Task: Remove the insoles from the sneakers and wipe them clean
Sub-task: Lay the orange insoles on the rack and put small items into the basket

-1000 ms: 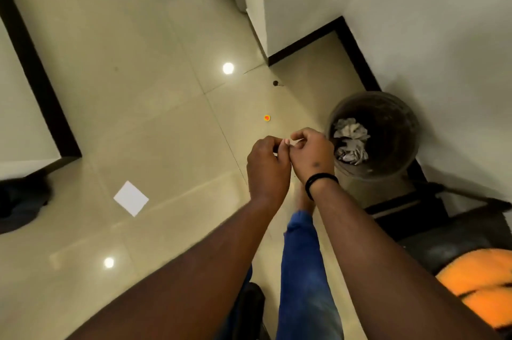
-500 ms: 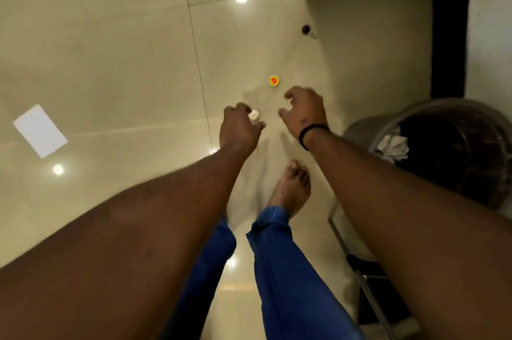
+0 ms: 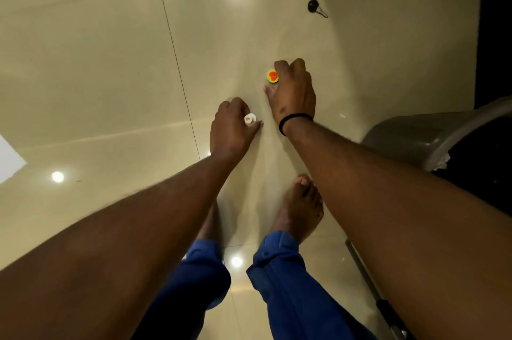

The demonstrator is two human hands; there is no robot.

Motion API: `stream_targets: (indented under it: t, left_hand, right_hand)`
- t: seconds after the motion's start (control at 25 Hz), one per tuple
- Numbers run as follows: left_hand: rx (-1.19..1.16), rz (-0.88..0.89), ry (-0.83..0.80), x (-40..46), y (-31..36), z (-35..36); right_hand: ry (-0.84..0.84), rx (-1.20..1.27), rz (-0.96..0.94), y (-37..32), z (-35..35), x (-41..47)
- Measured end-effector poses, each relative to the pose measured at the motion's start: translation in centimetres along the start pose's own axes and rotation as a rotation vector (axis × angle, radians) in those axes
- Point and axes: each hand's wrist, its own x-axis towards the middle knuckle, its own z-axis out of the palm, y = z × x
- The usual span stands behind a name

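No sneakers or insoles are in view. My left hand reaches down toward the tiled floor and grips a small white round object between thumb and fingers. Ahead and to the right, my right hand is down at the floor. Its forefinger and thumb curl round a small yellow cap with an orange centre. A black band circles my right wrist.
A grey waste bin stands at the right edge, with crumpled paper inside. A black doorstop sits on the floor farther ahead. A white sheet lies at the left edge. My bare feet stand just behind my hands.
My hands have parted from in front of me and dropped toward the floor. The right hand has reached the yellow cap and closed round it; the left still holds the white object.
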Motion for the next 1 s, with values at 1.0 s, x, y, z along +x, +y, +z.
stream_targets:
  t: [1.0]
  left_hand:
    - [0.372, 0.427, -0.059, 14.9, 15.7, -1.9]
  right_hand:
    - [0.157, 0.544, 0.451, 3.3, -5.7, 10.5]
